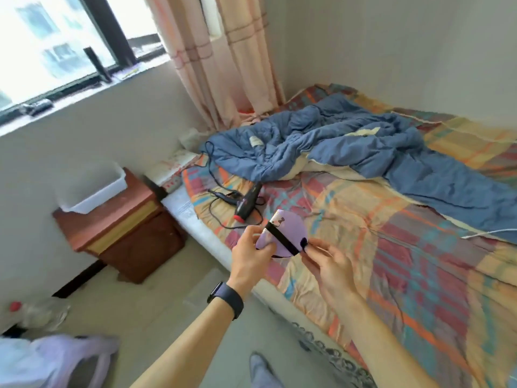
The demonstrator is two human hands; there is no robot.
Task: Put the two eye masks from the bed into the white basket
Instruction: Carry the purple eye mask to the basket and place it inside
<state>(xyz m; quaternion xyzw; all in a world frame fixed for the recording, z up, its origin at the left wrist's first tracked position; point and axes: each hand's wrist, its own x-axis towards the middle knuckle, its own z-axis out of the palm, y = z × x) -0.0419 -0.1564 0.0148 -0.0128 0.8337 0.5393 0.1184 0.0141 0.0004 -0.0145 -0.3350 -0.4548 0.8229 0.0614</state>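
Lilac mask [282,233] held in air over bed's [405,247] near edge. Left hand [251,259] pinches its left end, right hand [327,261] clamps strap end. Long axis slants up-left. Basket [92,189] on nightstand [120,228], well left; left hand nearer. Second mask unseen.

second eye mask perhaps hidden behind purple eye mask [282,233]; white basket [92,189] motion-blurred.

Lilac eye mask [282,233] of soft matt cloth with a black woven elastic strap [281,240]; white basket [92,189] of smooth, slightly glossy plastic. Nightstand [120,228] of reddish-brown wood, dull finish; hair dryer [247,204] of black plastic with faint sheen. Bedsheet [391,247] of matt checked cotton-like cloth, quilt [335,141] of crumpled blue fabric.
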